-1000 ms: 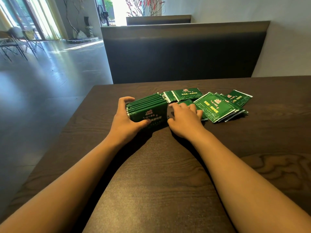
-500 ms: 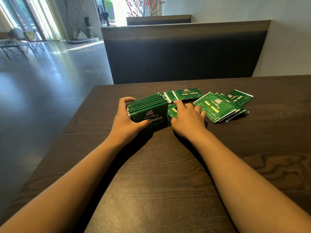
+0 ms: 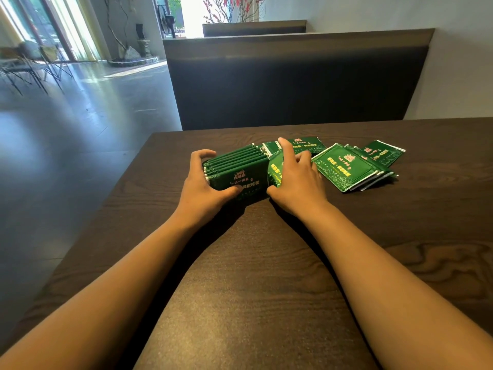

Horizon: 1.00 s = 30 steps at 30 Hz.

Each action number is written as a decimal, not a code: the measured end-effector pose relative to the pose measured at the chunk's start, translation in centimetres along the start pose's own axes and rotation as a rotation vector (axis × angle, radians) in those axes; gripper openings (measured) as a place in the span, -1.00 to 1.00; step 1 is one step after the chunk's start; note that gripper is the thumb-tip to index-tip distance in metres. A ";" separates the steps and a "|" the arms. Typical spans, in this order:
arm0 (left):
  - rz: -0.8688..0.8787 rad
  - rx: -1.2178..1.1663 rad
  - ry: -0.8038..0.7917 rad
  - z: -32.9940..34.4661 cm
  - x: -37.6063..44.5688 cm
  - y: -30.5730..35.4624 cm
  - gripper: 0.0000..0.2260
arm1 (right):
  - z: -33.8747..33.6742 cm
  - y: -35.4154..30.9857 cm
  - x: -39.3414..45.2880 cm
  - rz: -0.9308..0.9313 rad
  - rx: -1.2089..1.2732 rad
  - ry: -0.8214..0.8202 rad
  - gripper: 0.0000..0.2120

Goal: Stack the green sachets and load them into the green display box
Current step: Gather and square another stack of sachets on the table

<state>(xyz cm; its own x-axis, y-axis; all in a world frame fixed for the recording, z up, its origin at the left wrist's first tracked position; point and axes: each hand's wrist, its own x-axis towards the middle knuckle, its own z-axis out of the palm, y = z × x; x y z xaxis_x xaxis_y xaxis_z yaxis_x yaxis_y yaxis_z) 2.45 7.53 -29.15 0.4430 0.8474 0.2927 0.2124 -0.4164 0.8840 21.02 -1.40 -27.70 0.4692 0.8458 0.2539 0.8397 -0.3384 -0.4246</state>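
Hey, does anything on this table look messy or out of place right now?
Mostly tidy. The left hand holds the upright stack of sachets, but one sachet under the right hand leans tilted against it, and the loose sachets lie fanned, overlapping unevenly.

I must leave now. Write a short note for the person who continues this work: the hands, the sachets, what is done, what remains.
Left hand grips the standing row of sachets at its left end.
Right hand holds one tilted sachet against the row's right end.
Loose sachets lie fanned on the table to the right; another lies behind the right hand.
Done: most sachets gathered upright.
Left: add the loose ones, then box them. No separate box is discernible.
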 end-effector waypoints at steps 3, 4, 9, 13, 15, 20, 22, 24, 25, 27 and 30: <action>-0.006 -0.008 0.016 0.0 -0.1 0.0 -0.31 | 0.1 0.2 0.0 0.021 0.015 0.012 -0.01; -0.009 -0.010 0.022 0.0 -0.1 0.0 -0.31 | 0.1 0.2 0.0 0.025 0.019 0.023 -0.03; -0.009 -0.004 0.043 0.0 -0.1 0.1 -0.32 | 0.0 0.2 0.2 0.049 0.069 0.117 -0.17; -0.034 -0.021 0.040 0.0 0.0 -0.1 -0.32 | -0.3 -0.2 0.2 0.092 0.211 0.213 -0.32; -0.041 -0.030 0.037 -0.1 0.0 -0.1 -0.32 | -0.6 -0.3 0.3 0.091 0.304 0.290 -0.47; -0.030 -0.027 0.028 -0.1 0.1 -0.2 -0.33 | -0.9 -0.4 0.6 0.062 0.475 0.473 -0.85; -0.029 -0.029 0.017 -0.1 0.1 -0.3 -0.33 | -0.8 -0.5 0.5 -0.001 0.517 0.504 -0.88; -0.027 -0.024 0.009 -0.1 0.2 -0.3 -0.33 | -0.6 -0.6 0.4 -0.071 0.516 0.512 -0.89; -0.024 -0.019 0.008 -0.1 0.2 -0.4 -0.33 | -0.6 -0.7 0.3 -0.102 0.498 0.512 -0.90; -0.013 -0.014 0.005 -0.1 0.3 -0.3 -0.32 | -0.3 -0.9 0.3 -0.151 0.432 0.491 -0.87; 0.006 -0.026 -0.007 0.0 0.1 -0.2 -0.30 | 0.1 -1.0 0.3 -0.212 0.352 0.390 -0.79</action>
<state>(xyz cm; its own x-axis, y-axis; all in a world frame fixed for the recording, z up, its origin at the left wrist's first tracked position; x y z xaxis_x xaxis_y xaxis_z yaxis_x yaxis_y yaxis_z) 2.42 7.68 -29.31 0.4503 0.8426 0.2954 0.1869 -0.4125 0.8916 20.27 -0.81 -27.27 0.4227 0.6424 0.6392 0.8162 0.0366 -0.5765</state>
